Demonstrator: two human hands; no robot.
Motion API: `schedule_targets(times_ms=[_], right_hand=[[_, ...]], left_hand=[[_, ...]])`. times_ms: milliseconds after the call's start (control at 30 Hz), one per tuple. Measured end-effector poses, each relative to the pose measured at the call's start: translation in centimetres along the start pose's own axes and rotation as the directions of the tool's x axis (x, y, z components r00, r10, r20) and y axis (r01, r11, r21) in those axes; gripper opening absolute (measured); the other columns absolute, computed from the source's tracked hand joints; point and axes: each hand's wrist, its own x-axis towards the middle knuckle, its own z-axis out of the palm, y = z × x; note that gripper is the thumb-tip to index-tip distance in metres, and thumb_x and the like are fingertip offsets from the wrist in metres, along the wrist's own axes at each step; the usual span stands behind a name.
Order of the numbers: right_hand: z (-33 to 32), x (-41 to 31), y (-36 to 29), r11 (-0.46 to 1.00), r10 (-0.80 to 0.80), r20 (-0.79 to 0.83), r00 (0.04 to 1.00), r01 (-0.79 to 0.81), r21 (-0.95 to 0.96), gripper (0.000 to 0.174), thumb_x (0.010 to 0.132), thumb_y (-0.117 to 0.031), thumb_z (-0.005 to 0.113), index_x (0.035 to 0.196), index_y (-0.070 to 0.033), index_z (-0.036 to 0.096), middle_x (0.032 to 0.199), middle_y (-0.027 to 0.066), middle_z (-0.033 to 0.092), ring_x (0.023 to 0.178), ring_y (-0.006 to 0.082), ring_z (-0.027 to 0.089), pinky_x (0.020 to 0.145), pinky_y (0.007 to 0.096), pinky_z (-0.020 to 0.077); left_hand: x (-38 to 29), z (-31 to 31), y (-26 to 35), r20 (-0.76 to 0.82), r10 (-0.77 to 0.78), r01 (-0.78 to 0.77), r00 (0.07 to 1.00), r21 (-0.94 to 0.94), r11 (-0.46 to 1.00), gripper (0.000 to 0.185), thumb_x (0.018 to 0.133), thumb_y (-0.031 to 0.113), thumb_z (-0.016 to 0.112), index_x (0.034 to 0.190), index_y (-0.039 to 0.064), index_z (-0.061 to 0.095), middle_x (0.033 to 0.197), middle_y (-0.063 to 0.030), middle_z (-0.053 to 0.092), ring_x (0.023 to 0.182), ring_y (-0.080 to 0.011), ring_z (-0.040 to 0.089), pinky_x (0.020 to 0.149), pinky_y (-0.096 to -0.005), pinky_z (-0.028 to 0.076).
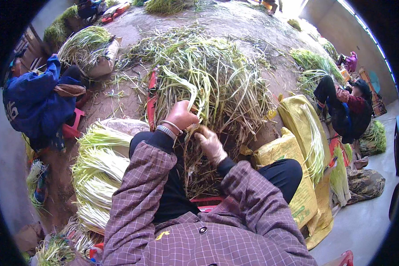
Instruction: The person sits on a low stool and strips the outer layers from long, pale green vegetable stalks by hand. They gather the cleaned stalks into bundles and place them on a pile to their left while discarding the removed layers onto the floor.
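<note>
My left hand (181, 116), with a bangle and a band at the wrist, is closed around a few pale green leafy stalks (192, 91). Their leaves stick up beyond my fist. Close beside it, my right hand (211, 144) has its fingers pinched on the brownish, dry lower ends (192, 129) of the stalks; it seems to wear a thin glove. Just past both hands lies a large heap of untrimmed stalks (216, 66), green leaves on top and brown ends towards me. Dry brown husks (202, 179) cover the ground between my knees.
Cleaned pale stalks (99, 176) are stacked at my left. On my right are yellow woven sacks (286, 156) with a small bunch of stalks (312, 143) on top. One person (43, 99) sits at left, another (352, 103) at right. A red strip (151, 99) edges the heap.
</note>
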Motion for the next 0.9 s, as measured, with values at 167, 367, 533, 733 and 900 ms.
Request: schedule_targets(times_ms=[167, 367, 533, 733, 900], right_hand=[[-7.1, 5.3, 1.8, 0.971, 0.237, -0.344, 0.909, -0.214, 0.102, 0.027, 0.089, -0.002, 0.050, 0.115, 0.000, 0.057, 0.094, 0.0071, 0.066, 0.064, 0.0130, 0.060, 0.059, 0.0241, 0.0498], [-5.9, 1.3, -1.3, 0.855, 0.353, 0.045, 0.935, -0.341, 0.391, 0.023, 0.092, -0.014, 0.055, 0.110, -0.004, 0.064, 0.083, -0.0003, 0.065, 0.052, 0.0041, 0.052, 0.046, 0.0158, 0.0352], [-2.0, 1.4, -4.3, 0.858, 0.248, -0.051, 0.967, -0.195, 0.476, 0.027, 0.094, -0.030, 0.060, 0.103, -0.005, 0.063, 0.078, 0.0007, 0.064, 0.051, 0.0036, 0.049, 0.043, 0.0173, 0.0340], [0.8, 1.0, -0.3, 0.930, 0.227, -0.359, 0.905, -0.092, 0.356, 0.015, 0.090, -0.014, 0.062, 0.076, -0.009, 0.056, 0.060, -0.0041, 0.052, 0.047, 0.0041, 0.043, 0.044, 0.0203, 0.0339], [1.7, -4.4, 6.4, 0.885, 0.404, -0.198, 0.893, -0.436, -0.165, 0.024, 0.081, -0.023, 0.065, 0.083, 0.000, 0.064, 0.071, 0.0174, 0.064, 0.066, 0.0210, 0.060, 0.064, 0.0354, 0.0469]], left_hand=[[-1.6, -1.1, 1.4, 0.034, -0.046, 0.055, 0.998, -0.356, 0.933, 0.042, 0.070, 0.002, 0.073, 0.108, -0.004, 0.054, 0.075, -0.0055, 0.063, 0.058, -0.0118, 0.059, 0.051, -0.0246, 0.047], [-1.1, -0.6, 1.6, -0.036, 0.019, -0.032, 0.999, -0.411, 0.911, 0.042, 0.066, -0.002, 0.075, 0.104, -0.004, 0.055, 0.076, -0.0063, 0.064, 0.067, -0.0132, 0.062, 0.063, -0.0259, 0.051], [-1.1, 0.2, 2.0, -0.004, 0.016, -0.016, 1.000, -0.323, 0.946, 0.040, 0.067, -0.002, 0.075, 0.102, -0.003, 0.057, 0.075, -0.0060, 0.064, 0.067, -0.0124, 0.063, 0.062, -0.0264, 0.052], [-1.0, 0.3, 2.0, -0.102, 0.092, -0.117, 0.991, -0.280, 0.953, 0.041, 0.067, -0.004, 0.074, 0.104, -0.003, 0.057, 0.077, -0.0076, 0.066, 0.068, -0.0132, 0.063, 0.062, -0.0263, 0.052], [-1.2, 0.4, 2.4, -0.161, 0.092, -0.139, 0.983, -0.313, 0.940, 0.043, 0.067, -0.004, 0.075, 0.106, -0.001, 0.057, 0.080, -0.0073, 0.067, 0.070, -0.0127, 0.063, 0.063, -0.0256, 0.051]])
